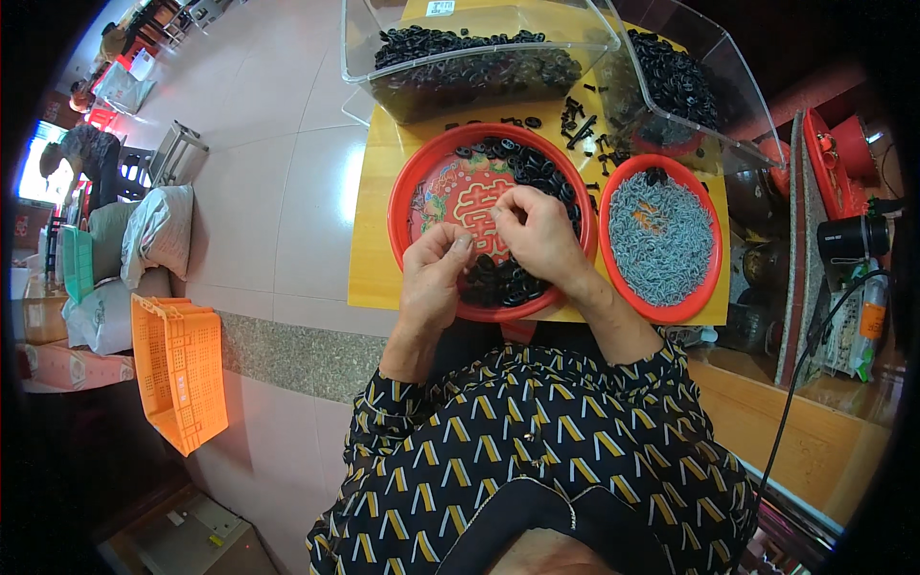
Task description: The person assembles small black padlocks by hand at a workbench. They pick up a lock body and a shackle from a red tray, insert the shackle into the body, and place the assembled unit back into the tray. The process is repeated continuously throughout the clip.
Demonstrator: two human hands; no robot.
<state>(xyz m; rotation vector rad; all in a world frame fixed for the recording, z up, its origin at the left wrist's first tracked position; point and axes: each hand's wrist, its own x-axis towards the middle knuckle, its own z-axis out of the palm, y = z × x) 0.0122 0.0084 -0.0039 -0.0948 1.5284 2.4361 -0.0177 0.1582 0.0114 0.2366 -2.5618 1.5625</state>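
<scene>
Both my hands are over a round red tray (403, 182) with a printed floral pattern on its bottom. My left hand (433, 273) is at the tray's near left, thumb and fingertips pinched together. To its right, my right hand (542, 233) is pinched too, its fingertips pointing toward the tray's middle. Anything between the fingers of either hand is too small to make out. Small black plastic pieces (537, 169) lie along the far and right side of the tray. More black pieces (503, 286) are heaped at the near side, partly under my right wrist.
Right of it, a red oval tray (713, 251) holds many small silvery screws (661, 244). Two transparent bins (484, 81) (704, 105) of black pieces stand behind. Loose black parts (580, 129) lie on the yellow tabletop (374, 278). An orange crate (180, 369) is at left.
</scene>
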